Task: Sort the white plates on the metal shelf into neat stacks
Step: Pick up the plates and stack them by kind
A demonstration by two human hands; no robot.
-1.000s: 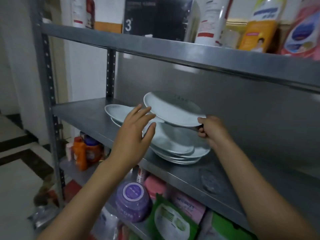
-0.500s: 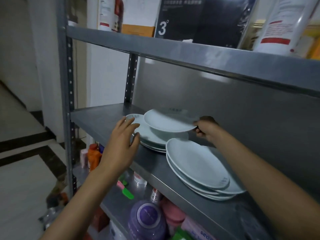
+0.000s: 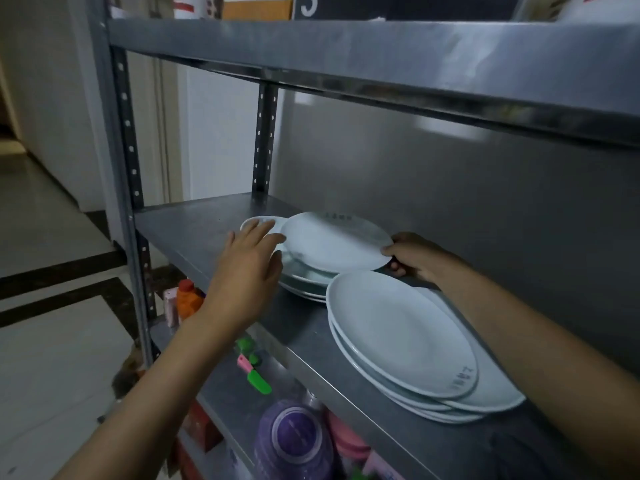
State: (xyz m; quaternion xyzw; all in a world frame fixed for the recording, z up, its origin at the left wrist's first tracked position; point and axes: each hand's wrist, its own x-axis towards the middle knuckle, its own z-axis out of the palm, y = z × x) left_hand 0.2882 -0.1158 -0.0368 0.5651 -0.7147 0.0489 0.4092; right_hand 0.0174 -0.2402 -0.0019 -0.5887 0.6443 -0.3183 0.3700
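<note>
pinching plate (image 3: 334,242) rim, right grip (image 3: 410,256)

One white plate (image 3: 334,242) sits tilted atop the far stack (image 3: 304,282); another stack (image 3: 408,344) lies nearer.

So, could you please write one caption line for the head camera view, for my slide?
Right hand holds a white plate over the left stack, left hand beside it, right stack on the metal shelf.
</note>
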